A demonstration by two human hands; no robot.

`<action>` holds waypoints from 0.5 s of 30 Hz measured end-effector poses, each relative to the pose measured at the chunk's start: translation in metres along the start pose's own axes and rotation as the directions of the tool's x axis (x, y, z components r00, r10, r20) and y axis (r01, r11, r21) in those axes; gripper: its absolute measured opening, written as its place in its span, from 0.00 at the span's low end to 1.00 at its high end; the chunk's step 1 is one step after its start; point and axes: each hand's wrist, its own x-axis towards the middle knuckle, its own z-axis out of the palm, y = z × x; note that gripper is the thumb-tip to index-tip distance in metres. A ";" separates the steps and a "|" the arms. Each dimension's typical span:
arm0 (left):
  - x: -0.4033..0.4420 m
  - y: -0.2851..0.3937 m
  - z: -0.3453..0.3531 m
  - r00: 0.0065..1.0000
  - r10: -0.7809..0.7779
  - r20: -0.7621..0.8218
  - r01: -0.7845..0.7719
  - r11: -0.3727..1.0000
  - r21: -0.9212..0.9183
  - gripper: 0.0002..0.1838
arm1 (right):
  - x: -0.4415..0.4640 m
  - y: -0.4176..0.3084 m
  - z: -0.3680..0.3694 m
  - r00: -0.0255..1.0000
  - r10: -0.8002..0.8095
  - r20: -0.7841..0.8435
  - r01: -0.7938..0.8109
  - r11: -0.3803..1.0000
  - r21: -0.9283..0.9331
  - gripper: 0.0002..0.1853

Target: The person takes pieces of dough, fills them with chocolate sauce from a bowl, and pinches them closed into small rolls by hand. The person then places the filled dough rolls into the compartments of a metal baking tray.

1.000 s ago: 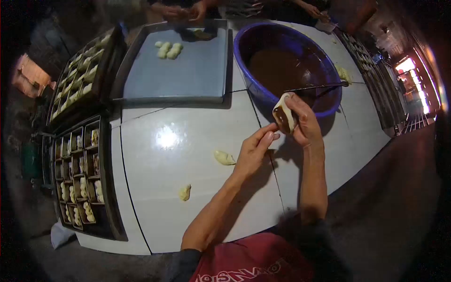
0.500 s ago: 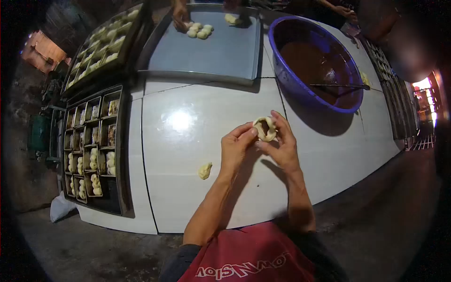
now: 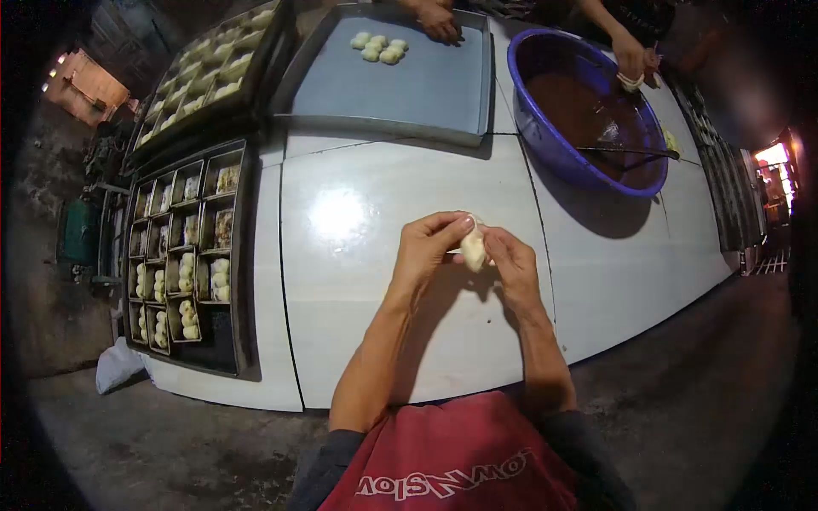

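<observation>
Above the white tabletop, a soft piece of pale dough hangs between my two hands. My left hand pinches its upper left edge between thumb and fingers. On the other side, my right hand grips it with the thumb and fingertips. The dough looks drawn out and folded; fingers cover part of it, and its inside cannot be seen. Beyond my right hand stands a purple basin of brown filling, with a dark stick lying across it.
A metal tray with several dough balls lies at the back, a co-worker's hand over it. Another person's hand holds dough above the basin. Left are a rack of tins, some with dough balls, and a second rack.
The dough's opening, which showed a dark hollow, no longer faces me; the piece is now pinched and hangs lower. The small dough lump on the table is out of sight. Another hand has reached over the basin.
</observation>
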 end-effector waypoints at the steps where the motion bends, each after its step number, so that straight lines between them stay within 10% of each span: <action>1: 0.000 0.002 -0.006 1.000 0.017 0.023 -0.018 0.999 0.036 0.20 | -0.011 -0.015 0.003 0.994 0.077 0.078 -0.078 0.997 0.011 0.16; 8: -0.034 -0.001 0.002 0.972 0.228 0.049 -0.232 0.969 0.090 0.16 | 0.003 0.025 -0.006 0.867 -0.490 0.086 0.496 0.838 -0.225 0.09; 12: -0.034 -0.011 -0.002 0.960 0.278 0.037 -0.280 0.953 0.113 0.13 | 0.001 0.023 0.032 0.819 -0.547 -0.175 0.543 0.836 -0.073 0.07; 15: -0.040 -0.016 -0.007 0.970 0.235 0.055 -0.240 0.961 0.139 0.14 | 0.006 0.041 0.024 0.750 -0.642 -0.158 0.557 0.743 -0.372 0.09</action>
